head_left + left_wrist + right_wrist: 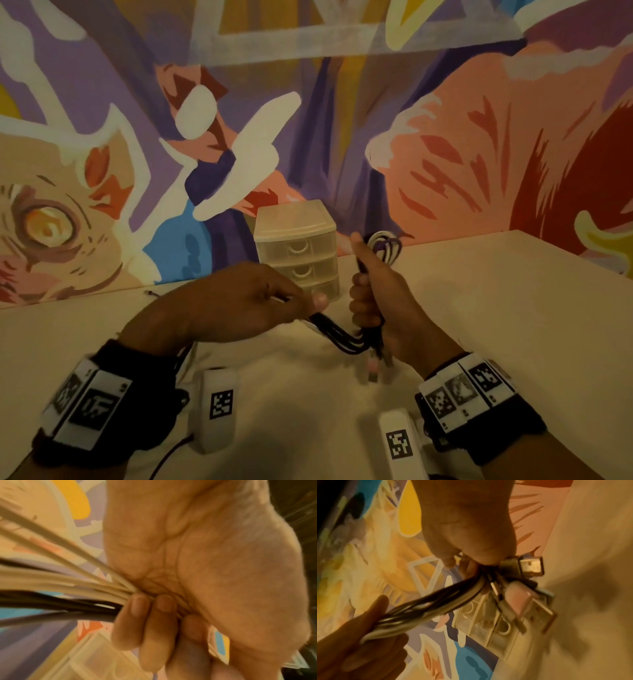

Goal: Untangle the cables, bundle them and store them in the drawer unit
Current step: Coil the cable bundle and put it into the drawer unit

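Note:
A bundle of black, white and purple cables [342,334] runs between my two hands above the table. My left hand [246,305] grips one end of the bundle [68,595], fingers curled round the strands. My right hand [371,298] grips the other part upright, with cable loops [385,246] sticking out above the fist and several USB plugs [527,568] hanging below it. The small translucent drawer unit [298,248] stands behind my hands by the wall, its three drawers closed.
A beige table [513,308] stretches to a painted mural wall [342,120]. A thin dark cable end [152,293] lies on the table at the left. Two white tagged devices [217,411] sit near the front edge, between my wrists.

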Demonstrator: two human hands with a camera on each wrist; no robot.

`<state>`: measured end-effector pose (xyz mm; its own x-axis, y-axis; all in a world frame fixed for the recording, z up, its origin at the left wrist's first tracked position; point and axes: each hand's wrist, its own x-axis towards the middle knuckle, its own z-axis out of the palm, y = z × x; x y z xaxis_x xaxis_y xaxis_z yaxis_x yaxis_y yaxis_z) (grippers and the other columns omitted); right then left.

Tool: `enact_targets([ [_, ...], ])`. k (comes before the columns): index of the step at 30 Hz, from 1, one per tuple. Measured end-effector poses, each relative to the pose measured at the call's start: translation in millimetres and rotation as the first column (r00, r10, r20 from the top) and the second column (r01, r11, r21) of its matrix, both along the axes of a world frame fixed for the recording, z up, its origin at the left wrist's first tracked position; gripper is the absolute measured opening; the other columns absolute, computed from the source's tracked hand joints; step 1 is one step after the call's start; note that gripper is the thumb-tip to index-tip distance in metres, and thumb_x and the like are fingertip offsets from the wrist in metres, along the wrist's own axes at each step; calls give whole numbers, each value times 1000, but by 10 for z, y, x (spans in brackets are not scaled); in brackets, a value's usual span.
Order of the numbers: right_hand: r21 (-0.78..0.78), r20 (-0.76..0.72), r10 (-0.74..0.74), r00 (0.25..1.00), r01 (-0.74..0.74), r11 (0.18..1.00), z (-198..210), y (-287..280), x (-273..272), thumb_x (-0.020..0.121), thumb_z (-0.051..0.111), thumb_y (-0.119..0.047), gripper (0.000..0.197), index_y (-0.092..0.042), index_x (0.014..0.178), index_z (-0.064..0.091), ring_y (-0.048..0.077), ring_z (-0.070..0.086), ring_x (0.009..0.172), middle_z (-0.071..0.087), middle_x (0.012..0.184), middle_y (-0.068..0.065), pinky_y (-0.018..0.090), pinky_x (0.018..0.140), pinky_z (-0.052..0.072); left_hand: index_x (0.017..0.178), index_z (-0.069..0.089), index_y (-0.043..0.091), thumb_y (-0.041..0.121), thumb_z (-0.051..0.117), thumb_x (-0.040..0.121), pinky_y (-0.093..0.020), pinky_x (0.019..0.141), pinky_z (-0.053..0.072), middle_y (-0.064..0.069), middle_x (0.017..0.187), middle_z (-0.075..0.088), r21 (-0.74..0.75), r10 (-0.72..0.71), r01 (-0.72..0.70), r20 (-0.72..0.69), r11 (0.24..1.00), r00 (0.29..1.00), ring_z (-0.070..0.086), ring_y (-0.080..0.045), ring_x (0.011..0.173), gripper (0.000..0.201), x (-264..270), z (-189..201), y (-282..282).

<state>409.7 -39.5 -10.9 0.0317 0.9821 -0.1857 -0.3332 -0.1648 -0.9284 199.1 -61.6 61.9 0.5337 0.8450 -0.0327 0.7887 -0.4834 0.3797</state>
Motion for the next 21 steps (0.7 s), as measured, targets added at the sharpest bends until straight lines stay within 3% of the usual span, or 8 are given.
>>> enact_targets([
  [2,-30,9,218,976,-218,975,28,-78,-52,82,63,-85,67,-28,65,34,10,17,48,23,59,-7,23,39,16,98,76,39,71,51,93,-24,84,55,24,90,75,-3,-24,24,32,1000,999,70,3,92,42,-134,28,45],
  [5,-28,84,420,904,-419,908,95,-194,-140,73,60,-92,71,-24,75,43,11,14,53,21,64,-6,23,44,14,118,70,32,56,61,99,-37,93,59,12,108,75,-80,-92,97,74,992,993,71,-12,105,32,-367,44,113],
  [7,-10,160,477,864,-482,876,122,-255,-212,75,64,-87,69,-19,82,52,9,17,50,23,61,-7,21,43,16,113,68,27,44,68,97,-36,91,58,9,105,75,-65,-74,85,158,994,985,71,-15,102,23,-445,58,131],
  [10,-1,324,550,770,-581,814,91,-320,-299,83,75,-69,62,-9,99,76,9,21,50,31,57,-7,22,45,20,115,60,24,35,77,92,-45,95,59,1,107,75,-92,-51,78,267,993,962,72,-23,103,31,-456,53,133],
  [12,-34,432,581,690,-631,775,88,-364,-328,83,83,-57,54,-11,110,81,9,23,49,37,54,-8,26,49,19,115,56,26,35,82,90,-46,92,59,0,102,74,-100,-52,83,283,991,958,71,-24,97,37,-435,35,120],
  [15,-98,501,607,617,-656,748,104,-378,-339,82,90,-46,41,-12,102,82,12,22,50,43,52,-9,33,54,15,114,49,23,31,88,84,-35,83,59,4,92,73,-72,-30,55,305,996,952,71,-19,88,50,-387,47,90],
  [18,-134,521,588,619,-621,772,68,-340,-355,73,94,-53,44,-13,82,79,14,24,50,46,67,7,32,52,18,114,48,22,32,92,78,-38,86,61,4,93,78,-32,-5,15,303,999,953,75,-21,91,58,-367,98,46],
  [21,-168,563,542,624,-556,814,38,-330,-402,68,96,-55,46,-16,73,71,14,28,47,41,64,6,29,49,23,114,51,26,38,89,81,-39,92,60,7,96,80,-39,4,7,277,999,961,76,-17,97,53,-390,134,15],
])
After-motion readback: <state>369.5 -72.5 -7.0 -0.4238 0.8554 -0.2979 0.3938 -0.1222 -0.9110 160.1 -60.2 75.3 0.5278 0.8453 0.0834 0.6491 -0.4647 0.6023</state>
